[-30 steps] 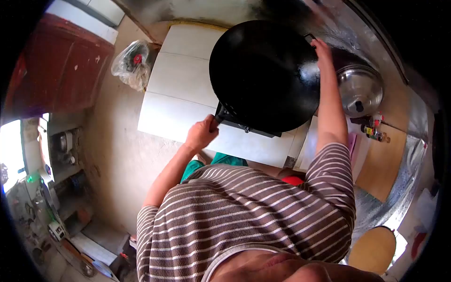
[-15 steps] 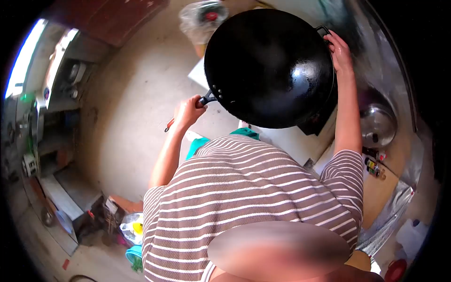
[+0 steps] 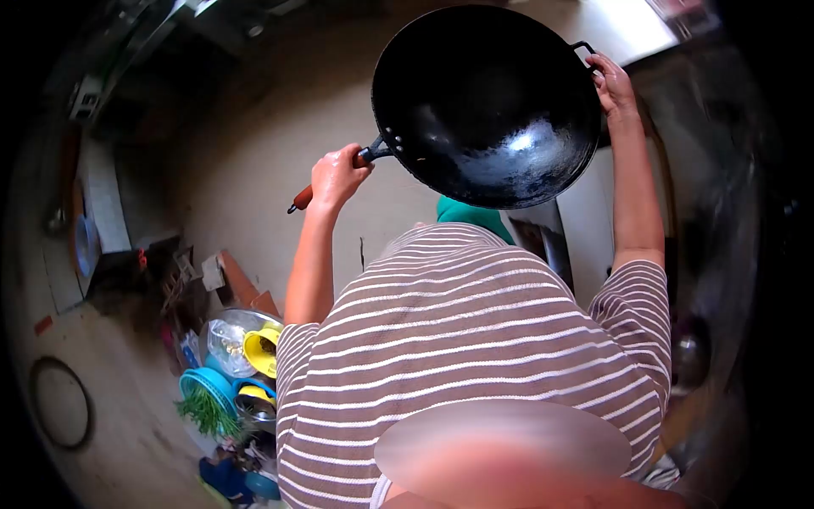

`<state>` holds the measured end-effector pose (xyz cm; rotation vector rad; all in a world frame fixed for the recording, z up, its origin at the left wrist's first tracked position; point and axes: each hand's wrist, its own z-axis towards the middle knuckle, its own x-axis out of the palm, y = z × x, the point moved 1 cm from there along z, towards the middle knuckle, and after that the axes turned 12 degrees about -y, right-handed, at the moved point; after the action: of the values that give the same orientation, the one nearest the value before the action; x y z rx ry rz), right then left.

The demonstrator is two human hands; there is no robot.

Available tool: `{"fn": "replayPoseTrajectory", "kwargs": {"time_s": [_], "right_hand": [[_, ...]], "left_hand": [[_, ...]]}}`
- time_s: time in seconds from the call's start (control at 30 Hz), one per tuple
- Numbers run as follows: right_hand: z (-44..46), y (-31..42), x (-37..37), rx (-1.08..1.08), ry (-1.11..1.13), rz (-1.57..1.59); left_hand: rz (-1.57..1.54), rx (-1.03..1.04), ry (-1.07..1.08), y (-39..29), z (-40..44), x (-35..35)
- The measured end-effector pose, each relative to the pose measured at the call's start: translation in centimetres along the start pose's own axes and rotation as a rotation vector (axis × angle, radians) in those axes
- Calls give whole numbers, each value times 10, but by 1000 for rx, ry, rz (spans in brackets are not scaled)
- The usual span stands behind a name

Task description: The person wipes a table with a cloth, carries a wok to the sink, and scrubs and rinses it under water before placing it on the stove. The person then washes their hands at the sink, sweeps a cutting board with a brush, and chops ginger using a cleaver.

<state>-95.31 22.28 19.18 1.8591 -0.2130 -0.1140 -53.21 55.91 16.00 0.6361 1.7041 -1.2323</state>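
Note:
A large black wok [image 3: 483, 102] is held up in front of my body, its inside facing me. Light glints off its lower right, which looks wet. My left hand [image 3: 337, 176] is wrapped round the long handle, whose reddish-brown wooden end [image 3: 302, 199] sticks out below the fist. At the wok's upper right, my right hand [image 3: 614, 85] has its fingers closed on the small black loop handle [image 3: 583, 47]. Both hands look wet.
Low on the left stand a blue basin [image 3: 206, 388] with green stalks [image 3: 208, 413], a yellow bowl [image 3: 261, 351] and a clear plastic bag [image 3: 227, 343]. A dark hoop [image 3: 61, 403] lies on the floor further left. A white surface [image 3: 627, 30] shows at the upper right.
My body and view have turned to the left with the wok still in both hands. The basins have come further into view, and the counter with the pot lid has slid right and blurred.

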Motion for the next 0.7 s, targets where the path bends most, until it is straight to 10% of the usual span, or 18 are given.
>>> {"fn": "replayPoseTrajectory", "kwargs": {"time_s": [0.33, 0.7], "right_hand": [[70, -36, 374, 183, 576, 52], [18, -65, 796, 166, 573, -96]], "left_hand": [[126, -209, -256, 188, 91, -135], [270, -472, -348, 382, 178, -297]]}}
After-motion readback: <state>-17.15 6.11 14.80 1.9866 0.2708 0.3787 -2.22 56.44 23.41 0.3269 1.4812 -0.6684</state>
